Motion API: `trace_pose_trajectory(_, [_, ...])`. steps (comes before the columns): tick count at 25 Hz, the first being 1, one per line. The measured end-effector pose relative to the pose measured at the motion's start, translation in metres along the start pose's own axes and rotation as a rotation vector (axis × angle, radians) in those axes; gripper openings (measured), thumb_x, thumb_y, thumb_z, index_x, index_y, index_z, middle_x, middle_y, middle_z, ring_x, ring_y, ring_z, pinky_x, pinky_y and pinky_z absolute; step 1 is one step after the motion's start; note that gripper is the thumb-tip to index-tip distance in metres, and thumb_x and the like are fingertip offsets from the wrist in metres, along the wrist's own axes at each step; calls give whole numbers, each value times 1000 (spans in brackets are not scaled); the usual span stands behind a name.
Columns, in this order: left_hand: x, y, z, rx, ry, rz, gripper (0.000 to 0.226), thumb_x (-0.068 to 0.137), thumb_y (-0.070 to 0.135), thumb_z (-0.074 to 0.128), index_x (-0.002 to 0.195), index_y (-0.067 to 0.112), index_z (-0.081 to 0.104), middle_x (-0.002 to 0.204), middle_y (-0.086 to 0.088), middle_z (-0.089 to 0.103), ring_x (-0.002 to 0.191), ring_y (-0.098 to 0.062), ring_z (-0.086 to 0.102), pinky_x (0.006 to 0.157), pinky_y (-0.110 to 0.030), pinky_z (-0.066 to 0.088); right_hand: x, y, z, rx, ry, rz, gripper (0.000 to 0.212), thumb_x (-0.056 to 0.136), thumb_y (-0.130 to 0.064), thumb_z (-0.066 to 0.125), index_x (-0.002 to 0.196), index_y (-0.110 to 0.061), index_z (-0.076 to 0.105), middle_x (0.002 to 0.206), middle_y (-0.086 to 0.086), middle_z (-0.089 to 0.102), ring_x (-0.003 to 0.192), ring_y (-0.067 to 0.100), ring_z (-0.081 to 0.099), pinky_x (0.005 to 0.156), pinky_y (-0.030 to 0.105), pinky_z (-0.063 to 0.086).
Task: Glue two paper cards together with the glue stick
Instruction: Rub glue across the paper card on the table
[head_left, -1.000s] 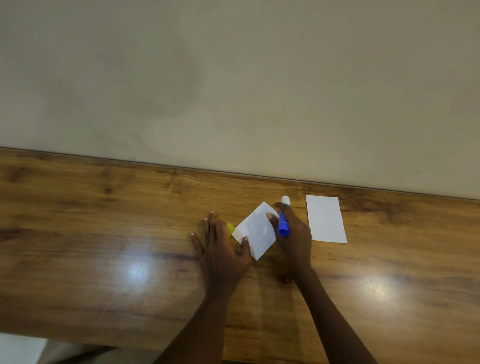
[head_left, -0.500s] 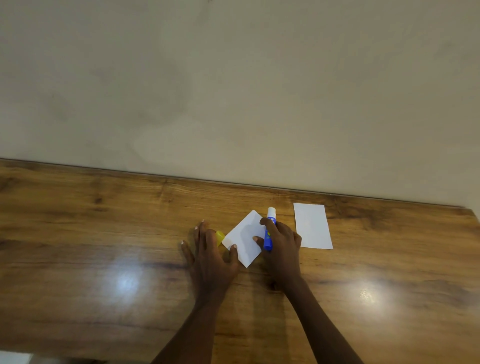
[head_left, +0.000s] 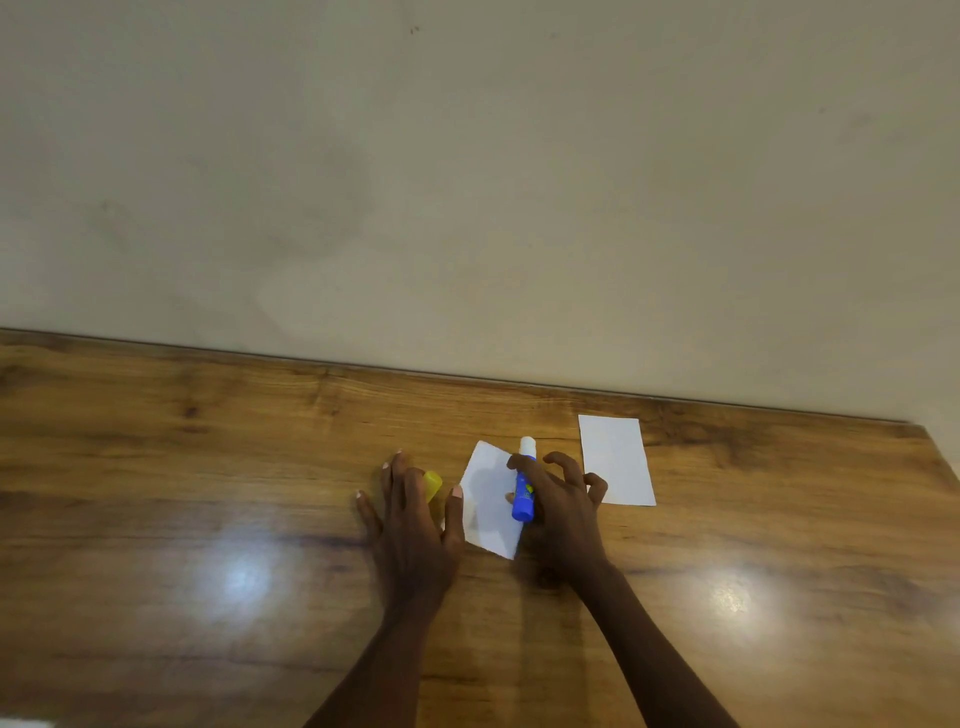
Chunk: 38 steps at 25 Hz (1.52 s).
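— Well, see the glue stick (head_left: 522, 493)?
— Yes, blue, with a white tip pointing to the far side. Lying across the right edge of a white card (head_left: 491, 501), the tilted one in the middle.
— Held by what?
— By the right hand (head_left: 563, 506). Thumb and first finger pinched on the blue part, other fingers curled and spread.
— And the left hand (head_left: 413, 525)?
— Flat on the wooden table (head_left: 208, 467), fingers apart, thumb pressing the card's left edge.
— Anything yellow?
— A yellow cap (head_left: 432, 483), peeking out just beyond the left fingers.
— Another card?
— Yes, a second white card (head_left: 616, 460), flat on the table to the right, near the far wall (head_left: 467, 182), apart from the first.
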<state>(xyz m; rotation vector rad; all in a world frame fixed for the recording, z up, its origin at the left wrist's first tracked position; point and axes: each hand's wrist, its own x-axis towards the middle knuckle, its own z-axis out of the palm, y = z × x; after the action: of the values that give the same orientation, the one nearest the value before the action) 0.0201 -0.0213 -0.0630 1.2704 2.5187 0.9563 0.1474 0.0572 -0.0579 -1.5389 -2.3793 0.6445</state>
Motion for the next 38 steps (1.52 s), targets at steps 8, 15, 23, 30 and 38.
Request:
trace_pose_trajectory(8, [1, 2, -1, 35, -35, -6, 73, 75, 36, 66, 130, 1, 33, 144, -21, 35, 137, -36, 24, 111, -53, 2, 39, -8, -27, -19, -356, -265, 68, 67, 8, 54, 121, -30, 39, 141, 6, 35, 137, 27, 13, 104, 49, 10])
trace_pose_trajectory(15, [1, 1, -1, 50, -46, 14, 76, 72, 39, 66, 130, 2, 32, 145, -20, 33, 138, -35, 22, 112, -55, 2, 11, -32, -17, 905, 95, 64, 25, 81, -30, 49, 103, -20, 56, 82, -1, 64, 72, 8, 59, 71, 19, 46])
trace_pose_trajectory(23, [1, -1, 0, 49, -65, 23, 62, 73, 36, 65, 121, 5, 41, 149, -16, 27, 140, -31, 18, 113, -54, 2, 10, -28, -14, 797, -73, -4, 21, 80, 1, 58, 71, -17, 60, 61, -2, 59, 49, -1, 54, 55, 9, 42])
trace_pose_trajectory(30, [0, -3, 0, 58, -73, 33, 57, 73, 38, 64, 116, 8, 43, 150, -14, 25, 141, -30, 16, 113, -54, 2, 14, -28, -14, 640, -83, -89, 25, 68, -25, 57, 79, -4, 65, 65, -3, 60, 52, 3, 54, 53, 5, 40])
trace_pose_trajectory(38, [1, -2, 1, 85, -61, 28, 58, 72, 40, 65, 115, 8, 45, 148, -17, 30, 139, -33, 19, 112, -56, 5, 31, -7, -18, 584, 76, 64, 17, 79, -21, 61, 86, -5, 59, 77, 8, 62, 59, 7, 51, 51, 5, 40])
